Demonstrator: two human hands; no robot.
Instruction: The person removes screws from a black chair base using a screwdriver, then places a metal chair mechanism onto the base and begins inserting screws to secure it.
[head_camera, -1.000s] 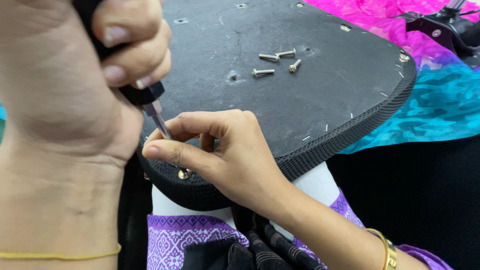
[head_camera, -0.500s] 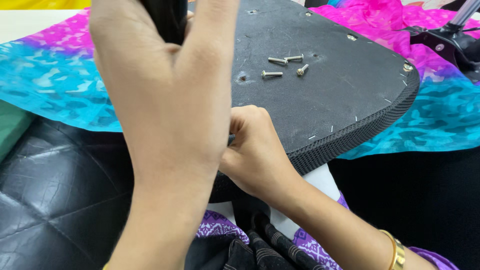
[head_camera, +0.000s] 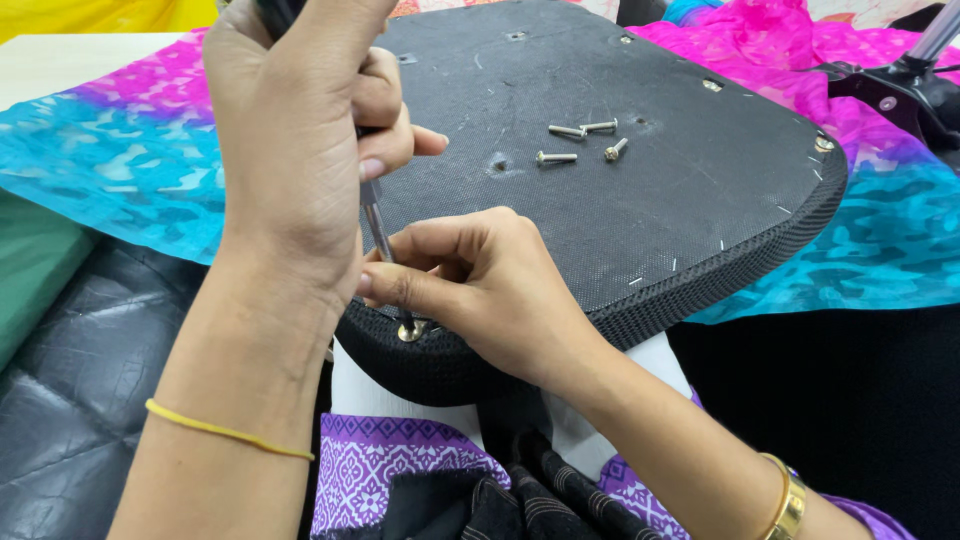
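Note:
My left hand (head_camera: 300, 150) grips a screwdriver (head_camera: 378, 225) from above, its metal shaft pointing down at a screw with a washer (head_camera: 411, 330) on the near edge of an upturned black chair seat (head_camera: 640, 220). My right hand (head_camera: 480, 285) pinches the shaft's lower end beside that screw, fingers resting on the seat's rim. Several loose silver screws (head_camera: 580, 143) lie on the seat's fabric underside farther back.
A pink and blue patterned cloth (head_camera: 880, 240) lies under the seat. A black quilted cushion (head_camera: 90, 370) is at the lower left. A black metal chair part (head_camera: 905, 85) sits at the top right. Purple patterned clothing (head_camera: 400, 470) is below.
My left hand has dropped and turned, uncovering the screwdriver shaft and my right hand's fingers. The view has shifted slightly; the seat and loose screws have stayed put.

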